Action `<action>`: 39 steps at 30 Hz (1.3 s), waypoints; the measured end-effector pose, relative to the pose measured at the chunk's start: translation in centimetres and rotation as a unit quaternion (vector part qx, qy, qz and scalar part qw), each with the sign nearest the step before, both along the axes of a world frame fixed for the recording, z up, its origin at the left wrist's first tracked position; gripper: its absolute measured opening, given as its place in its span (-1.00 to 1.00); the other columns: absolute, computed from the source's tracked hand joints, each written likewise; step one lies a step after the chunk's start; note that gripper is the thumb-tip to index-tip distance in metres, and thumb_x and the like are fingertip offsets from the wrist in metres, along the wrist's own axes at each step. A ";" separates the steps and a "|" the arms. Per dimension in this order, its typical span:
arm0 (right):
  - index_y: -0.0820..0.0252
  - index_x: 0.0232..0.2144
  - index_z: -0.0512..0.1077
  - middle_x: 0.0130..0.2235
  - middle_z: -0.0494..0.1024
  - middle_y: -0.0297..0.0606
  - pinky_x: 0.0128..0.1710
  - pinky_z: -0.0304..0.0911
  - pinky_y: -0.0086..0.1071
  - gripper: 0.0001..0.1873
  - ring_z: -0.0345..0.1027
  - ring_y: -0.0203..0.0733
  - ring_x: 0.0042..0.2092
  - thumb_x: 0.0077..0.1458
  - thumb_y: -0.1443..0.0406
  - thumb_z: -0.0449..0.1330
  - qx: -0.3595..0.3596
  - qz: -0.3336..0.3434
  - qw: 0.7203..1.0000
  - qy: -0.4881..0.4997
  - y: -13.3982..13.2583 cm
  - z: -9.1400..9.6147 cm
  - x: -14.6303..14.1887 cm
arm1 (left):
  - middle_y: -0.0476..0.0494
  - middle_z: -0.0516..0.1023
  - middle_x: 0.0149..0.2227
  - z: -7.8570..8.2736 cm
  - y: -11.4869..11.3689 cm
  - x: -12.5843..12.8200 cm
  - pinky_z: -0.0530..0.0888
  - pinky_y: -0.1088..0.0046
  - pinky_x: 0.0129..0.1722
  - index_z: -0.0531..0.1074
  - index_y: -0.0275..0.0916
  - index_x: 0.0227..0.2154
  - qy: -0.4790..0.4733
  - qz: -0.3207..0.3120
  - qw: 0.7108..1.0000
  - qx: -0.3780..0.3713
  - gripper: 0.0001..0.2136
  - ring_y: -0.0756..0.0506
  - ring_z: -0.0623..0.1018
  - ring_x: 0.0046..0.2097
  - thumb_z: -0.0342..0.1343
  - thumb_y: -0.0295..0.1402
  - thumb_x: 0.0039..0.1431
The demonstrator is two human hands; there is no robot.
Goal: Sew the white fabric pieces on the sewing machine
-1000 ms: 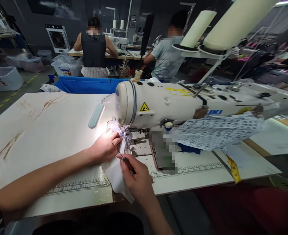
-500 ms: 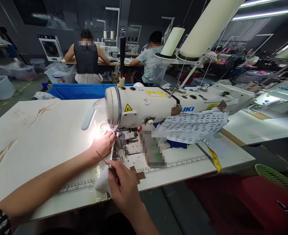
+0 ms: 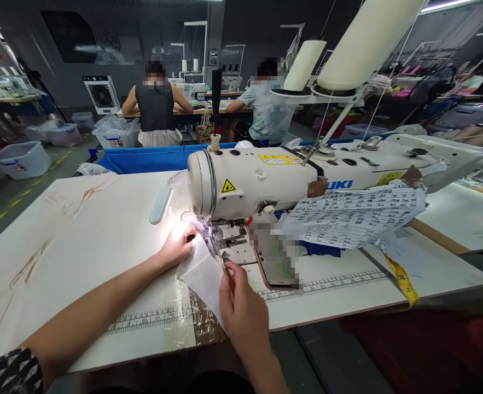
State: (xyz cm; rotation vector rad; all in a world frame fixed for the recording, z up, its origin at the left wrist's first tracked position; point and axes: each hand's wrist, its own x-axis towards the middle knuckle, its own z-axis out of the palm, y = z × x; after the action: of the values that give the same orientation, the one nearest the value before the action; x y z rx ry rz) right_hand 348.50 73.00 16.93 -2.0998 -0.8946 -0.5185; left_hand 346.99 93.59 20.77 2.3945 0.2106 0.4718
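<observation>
White fabric (image 3: 202, 273) runs from under the sewing machine's head (image 3: 225, 183) down over the table's front edge. My left hand (image 3: 178, 243) is closed on the fabric's upper left edge, close to the lit needle area. Between the thumb and fingers of my right hand (image 3: 241, 301) is a thin awl (image 3: 220, 257), its shaft pointing up and left over the fabric toward the needle area. The awl's tip is hard to make out against the metal parts. Part of the fabric lies behind my right hand.
A phone (image 3: 276, 268) lies right of the needle plate. Handwritten paper (image 3: 356, 213) and a yellow tape measure (image 3: 403, 279) are farther right. Large thread cones (image 3: 350, 44) stand above the machine. Two people sit at machines beyond a blue cloth trough (image 3: 143, 158).
My right hand has turned the awl from pointing across my left wrist to pointing along the fabric toward the needle. More white fabric shows between my hands. The view has shifted left.
</observation>
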 end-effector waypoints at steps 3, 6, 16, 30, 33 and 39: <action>0.26 -0.09 0.48 -0.28 0.70 -0.21 -0.50 0.24 -0.44 -0.65 0.58 -0.22 -0.39 0.37 0.32 -0.10 -0.010 -0.003 1.000 -0.027 0.8 0.2 0.5 | -0.14 0.54 -0.32 -0.2 0.3 0.1 0.48 0.34 -0.13 0.44 -0.25 -0.44 -0.001 -0.009 1.000 -0.026 -0.88 -0.13 0.52 -0.21 0.06 -0.37 0.17; 0.23 -0.13 0.51 -0.28 0.70 -0.23 -0.53 0.19 -0.44 -0.63 0.55 -0.28 -0.45 0.35 0.35 -0.10 -0.014 -0.014 0.999 -0.045 1.4 0.2 0.6 | -0.16 0.55 -0.30 -0.3 0.5 0.1 0.49 0.31 -0.11 0.43 -0.24 -0.44 0.002 -0.007 0.999 -0.039 -0.89 -0.15 0.54 -0.20 0.07 -0.37 0.16; 0.22 -0.23 0.54 -0.37 0.69 -0.26 -0.60 0.13 -0.43 -0.59 0.48 -0.30 -0.55 0.34 0.36 -0.12 -0.009 -0.033 0.998 -0.061 1.7 0.5 0.7 | -0.19 0.58 -0.29 0.0 0.2 0.3 0.50 0.25 -0.06 0.50 -0.25 -0.40 0.013 -0.004 0.998 -0.064 -0.88 -0.19 0.56 -0.18 0.07 -0.38 0.10; 0.22 -0.18 0.54 -0.32 0.70 -0.26 -0.58 0.15 -0.43 -0.63 0.51 -0.30 -0.51 0.34 0.36 -0.09 -0.008 -0.033 0.998 -0.053 1.7 0.2 0.6 | -0.20 0.59 -0.26 -0.3 0.4 0.3 0.52 0.25 -0.05 0.48 -0.21 -0.42 0.011 -0.003 0.997 -0.082 -0.85 -0.18 0.57 -0.16 0.09 -0.28 0.15; 0.23 -0.18 0.54 -0.33 0.70 -0.27 -0.58 0.16 -0.42 -0.63 0.51 -0.28 -0.51 0.34 0.36 -0.08 -0.013 -0.033 0.998 -0.052 1.8 0.2 0.7 | -0.20 0.60 -0.23 -0.3 0.4 0.3 0.53 0.24 -0.04 0.48 -0.18 -0.43 0.015 -0.003 0.996 -0.084 -0.87 -0.19 0.56 -0.15 0.09 -0.29 0.15; 0.22 -0.15 0.55 -0.31 0.70 -0.27 -0.58 0.15 -0.42 -0.62 0.51 -0.29 -0.49 0.35 0.36 -0.09 -0.020 -0.030 0.998 -0.048 1.8 0.0 0.7 | -0.21 0.59 -0.24 0.0 0.3 0.3 0.52 0.22 -0.02 0.48 -0.17 -0.43 0.013 -0.005 0.997 -0.082 -0.88 -0.21 0.57 -0.14 0.10 -0.28 0.13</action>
State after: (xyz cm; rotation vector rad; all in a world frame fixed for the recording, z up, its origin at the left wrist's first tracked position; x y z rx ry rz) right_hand 349.24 74.84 16.93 -2.1574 -0.9060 -0.6432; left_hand 347.25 93.91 20.74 2.2419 0.2393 0.4031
